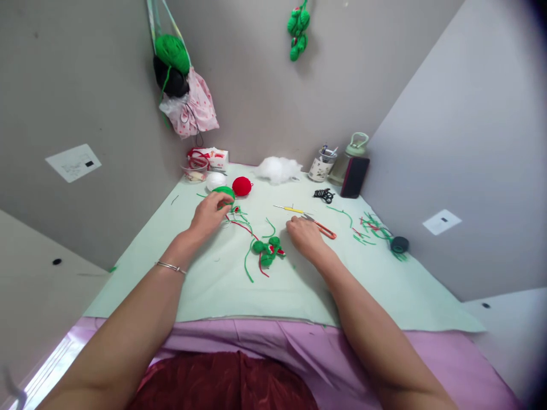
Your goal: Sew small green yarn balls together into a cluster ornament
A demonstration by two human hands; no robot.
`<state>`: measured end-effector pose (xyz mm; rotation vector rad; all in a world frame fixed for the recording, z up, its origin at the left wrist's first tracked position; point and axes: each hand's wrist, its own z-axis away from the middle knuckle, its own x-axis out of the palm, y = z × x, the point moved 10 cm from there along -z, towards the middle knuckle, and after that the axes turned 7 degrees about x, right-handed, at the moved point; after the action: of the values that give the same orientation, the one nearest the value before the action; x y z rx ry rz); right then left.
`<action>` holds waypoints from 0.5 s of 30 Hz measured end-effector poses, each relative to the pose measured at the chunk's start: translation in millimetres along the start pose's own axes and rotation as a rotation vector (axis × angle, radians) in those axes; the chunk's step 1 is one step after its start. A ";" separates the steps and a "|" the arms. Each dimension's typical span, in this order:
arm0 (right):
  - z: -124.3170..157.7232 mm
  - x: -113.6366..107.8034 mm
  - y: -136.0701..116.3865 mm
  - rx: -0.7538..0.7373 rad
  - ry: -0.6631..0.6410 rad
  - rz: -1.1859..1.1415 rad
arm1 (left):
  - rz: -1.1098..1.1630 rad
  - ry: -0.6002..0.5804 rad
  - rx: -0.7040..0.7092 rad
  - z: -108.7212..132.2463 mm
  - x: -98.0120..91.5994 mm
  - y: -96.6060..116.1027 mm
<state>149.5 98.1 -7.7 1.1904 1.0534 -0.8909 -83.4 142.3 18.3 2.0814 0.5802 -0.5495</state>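
My left hand is at a green yarn ball, fingers bent with a gap to the thumb. Just beside its fingertips lies a small green-and-red knitted piece with loose yarn ends. My right hand rests on the table with its fingers curled under, so their grip is hidden. Orange-handled thread snips lie right against it, and a yellow crochet hook is just beyond. Between my hands sits a green crocheted piece of several round lobes with red-and-white parts and trailing strands.
Behind are a red yarn ball, a white yarn ball, white stuffing and a black claw clip. To the right stand a pen cup, a phone, yarn scraps and a black tape roll.
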 end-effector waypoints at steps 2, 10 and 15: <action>-0.1 0.9 -0.3 0.009 -0.007 0.004 | -0.093 -0.031 0.022 0.0 3.2 -5.3; 6.5 -2.2 1.0 0.010 -0.046 -0.002 | -0.146 -0.256 0.173 13.3 47.6 0.4; 9.7 -5.0 3.1 0.028 -0.054 -0.018 | -0.037 -0.219 0.089 11.8 41.6 0.0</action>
<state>152.6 89.1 -1.5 1.1758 1.0128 -0.9496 -52.4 140.6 -11.8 2.0617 0.4739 -0.8260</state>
